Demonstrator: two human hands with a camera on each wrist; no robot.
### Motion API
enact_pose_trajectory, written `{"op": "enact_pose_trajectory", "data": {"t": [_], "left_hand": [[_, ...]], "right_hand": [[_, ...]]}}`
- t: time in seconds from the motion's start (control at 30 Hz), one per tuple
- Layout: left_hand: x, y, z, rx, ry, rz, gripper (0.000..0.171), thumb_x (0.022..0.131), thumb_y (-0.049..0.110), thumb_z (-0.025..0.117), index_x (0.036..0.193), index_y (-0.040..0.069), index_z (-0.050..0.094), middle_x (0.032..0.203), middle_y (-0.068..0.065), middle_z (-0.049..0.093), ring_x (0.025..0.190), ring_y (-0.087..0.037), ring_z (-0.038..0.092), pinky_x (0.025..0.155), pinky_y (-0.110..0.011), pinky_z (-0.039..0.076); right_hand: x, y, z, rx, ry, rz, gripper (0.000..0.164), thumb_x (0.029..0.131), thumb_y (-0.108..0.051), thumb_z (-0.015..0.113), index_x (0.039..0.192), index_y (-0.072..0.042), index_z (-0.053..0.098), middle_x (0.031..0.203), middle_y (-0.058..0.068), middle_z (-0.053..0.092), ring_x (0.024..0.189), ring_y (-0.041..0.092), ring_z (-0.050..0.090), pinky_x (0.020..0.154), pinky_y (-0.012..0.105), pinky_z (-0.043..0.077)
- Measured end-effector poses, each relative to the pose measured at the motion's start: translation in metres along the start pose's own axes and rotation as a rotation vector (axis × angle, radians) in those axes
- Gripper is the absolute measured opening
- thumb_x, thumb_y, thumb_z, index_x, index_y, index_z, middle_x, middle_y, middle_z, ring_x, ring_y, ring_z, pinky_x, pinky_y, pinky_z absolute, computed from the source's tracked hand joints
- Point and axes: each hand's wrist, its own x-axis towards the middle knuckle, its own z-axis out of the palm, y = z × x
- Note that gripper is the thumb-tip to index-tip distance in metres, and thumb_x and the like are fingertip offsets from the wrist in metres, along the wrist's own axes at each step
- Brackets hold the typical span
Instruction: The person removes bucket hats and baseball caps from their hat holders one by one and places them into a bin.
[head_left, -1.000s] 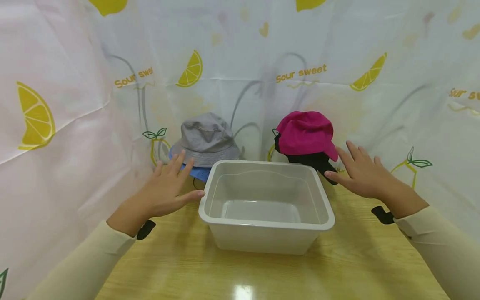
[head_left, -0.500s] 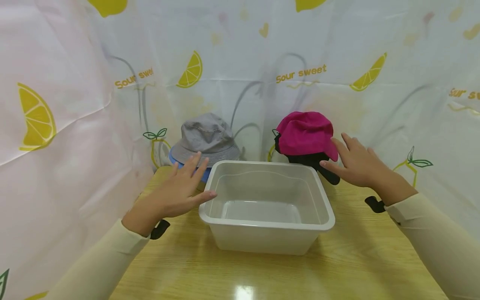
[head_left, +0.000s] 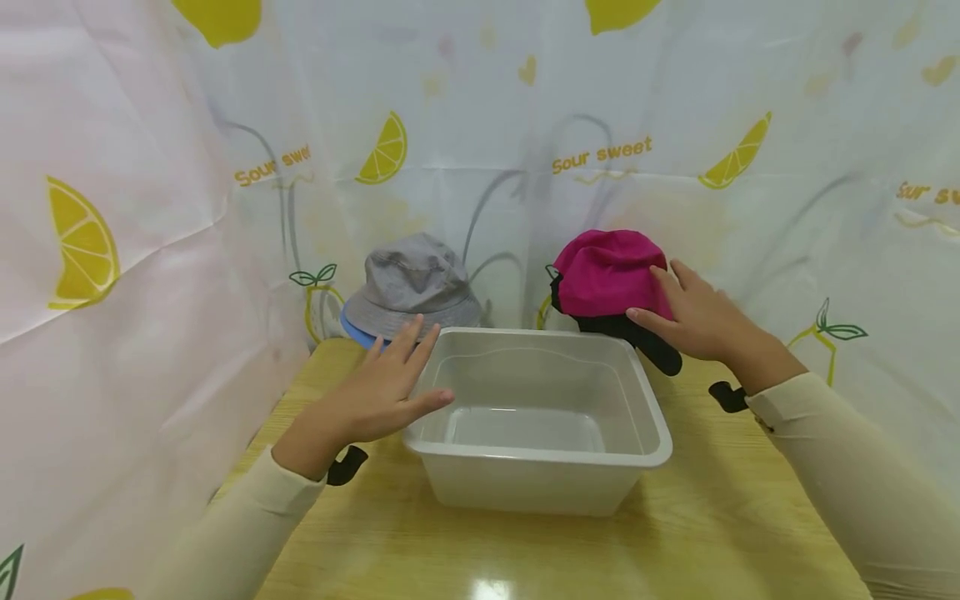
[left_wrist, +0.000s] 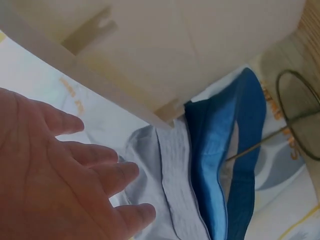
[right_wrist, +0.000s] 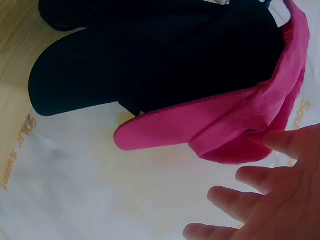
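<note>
A grey bucket hat (head_left: 416, 279) rests on a blue hat (left_wrist: 220, 165) behind the left side of a white plastic tub (head_left: 536, 483). My left hand (head_left: 375, 392), fingers spread, hovers over the tub's left rim, in front of the grey hat, holding nothing. At the back right, a magenta cap (head_left: 607, 275) lies on black caps (right_wrist: 150, 60) with their brims toward the front right. My right hand (head_left: 701, 321) has its fingers extended beside the magenta cap and overlaps its brim in the head view. In the right wrist view the fingertips are close to the cap; contact is unclear.
The tub stands mid-table on a wooden tabletop (head_left: 420, 550); nothing shows inside it. A white curtain (head_left: 480, 100) printed with lemons hangs right behind the hats and along the left. A thin cord loop (left_wrist: 300, 115) hangs from the blue hat.
My left hand has moved right, from beside the tub to over its left rim. My right hand has moved left and a little up, toward the magenta cap. The hats and tub stay put.
</note>
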Motion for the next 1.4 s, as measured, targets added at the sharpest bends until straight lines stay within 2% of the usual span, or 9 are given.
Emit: {"op": "enact_pose_trajectory", "data": {"t": [0.17, 0.4, 0.63, 0.8, 0.87, 0.97, 1.13, 1.3, 1.4], "left_hand": [[0.002, 0.003, 0.006, -0.074, 0.023, 0.003, 0.090, 0.103, 0.070, 0.039, 0.167, 0.025, -0.004, 0.175, -0.007, -0.009, 0.162, -0.033, 0.000, 0.126, -0.065, 0.002], [0.002, 0.004, 0.010, -0.144, 0.061, 0.009, 0.090, 0.103, 0.067, 0.042, 0.168, 0.021, -0.001, 0.175, -0.011, -0.006, 0.162, -0.036, -0.001, 0.125, -0.068, 0.001], [0.001, 0.007, 0.014, -0.241, 0.040, 0.005, 0.090, 0.103, 0.064, 0.046, 0.168, 0.021, 0.000, 0.175, -0.007, -0.009, 0.162, -0.030, -0.004, 0.126, -0.065, -0.001], [0.004, 0.008, 0.022, -0.273, 0.035, 0.013, 0.093, 0.102, 0.065, 0.049, 0.168, 0.020, 0.001, 0.175, -0.009, -0.005, 0.162, -0.031, -0.003, 0.126, -0.065, -0.001], [0.005, 0.009, 0.025, -0.278, 0.023, 0.015, 0.096, 0.101, 0.066, 0.051, 0.168, 0.020, -0.001, 0.175, -0.009, -0.006, 0.162, -0.031, -0.004, 0.125, -0.066, -0.001], [0.005, 0.011, 0.027, -0.286, 0.007, 0.012, 0.102, 0.098, 0.068, 0.055, 0.168, 0.022, -0.003, 0.175, -0.008, -0.008, 0.162, -0.031, -0.006, 0.125, -0.066, -0.002], [0.005, 0.012, 0.025, -0.283, 0.004, 0.003, 0.105, 0.095, 0.069, 0.059, 0.168, 0.024, -0.001, 0.175, -0.013, -0.006, 0.161, -0.033, -0.007, 0.125, -0.065, -0.003], [0.006, 0.011, 0.026, -0.265, 0.012, 0.012, 0.104, 0.094, 0.069, 0.059, 0.169, 0.022, 0.004, 0.174, -0.017, -0.004, 0.161, -0.037, -0.005, 0.124, -0.068, -0.001], [0.006, 0.011, 0.027, -0.272, 0.010, 0.010, 0.103, 0.094, 0.068, 0.060, 0.169, 0.020, 0.006, 0.174, -0.017, -0.004, 0.161, -0.038, -0.005, 0.124, -0.069, -0.001]], "right_hand": [[0.006, -0.003, 0.003, 0.047, 0.029, -0.031, 0.099, 0.100, -0.069, 0.047, 0.165, 0.000, 0.015, 0.168, 0.032, 0.014, 0.150, 0.056, 0.021, 0.117, 0.074, 0.025], [0.016, -0.007, 0.000, 0.071, 0.067, -0.044, 0.098, 0.101, -0.066, 0.047, 0.162, 0.004, 0.017, 0.167, 0.031, 0.014, 0.151, 0.054, 0.021, 0.118, 0.071, 0.027], [0.024, -0.007, -0.001, 0.133, 0.122, -0.022, 0.095, 0.101, -0.064, 0.049, 0.154, 0.011, 0.025, 0.165, 0.033, 0.012, 0.149, 0.053, 0.021, 0.118, 0.070, 0.028], [0.033, -0.004, -0.001, 0.196, 0.202, -0.031, 0.085, 0.101, -0.057, 0.052, 0.142, 0.013, 0.030, 0.146, 0.032, 0.030, 0.130, 0.047, 0.038, 0.108, 0.064, 0.038], [0.036, -0.003, -0.001, 0.208, 0.219, -0.026, 0.080, 0.102, -0.055, 0.052, 0.139, 0.013, 0.030, 0.138, 0.030, 0.033, 0.124, 0.045, 0.040, 0.103, 0.062, 0.040], [0.040, -0.002, -0.001, 0.227, 0.233, -0.006, 0.077, 0.102, -0.052, 0.053, 0.139, 0.012, 0.029, 0.136, 0.030, 0.034, 0.122, 0.044, 0.040, 0.102, 0.061, 0.041], [0.048, 0.000, -0.005, 0.266, 0.247, 0.034, 0.086, 0.101, -0.053, 0.053, 0.150, 0.011, 0.023, 0.151, 0.034, 0.028, 0.133, 0.050, 0.039, 0.111, 0.066, 0.037], [0.060, 0.005, -0.006, 0.280, 0.212, 0.064, 0.104, 0.098, -0.063, 0.053, 0.165, -0.003, 0.000, 0.168, 0.029, 0.011, 0.152, 0.050, 0.021, 0.115, 0.073, 0.029], [0.066, 0.009, -0.005, 0.301, 0.196, 0.065, 0.108, 0.096, -0.066, 0.056, 0.167, -0.010, -0.003, 0.170, 0.026, 0.009, 0.155, 0.048, 0.015, 0.113, 0.075, 0.030]]}}
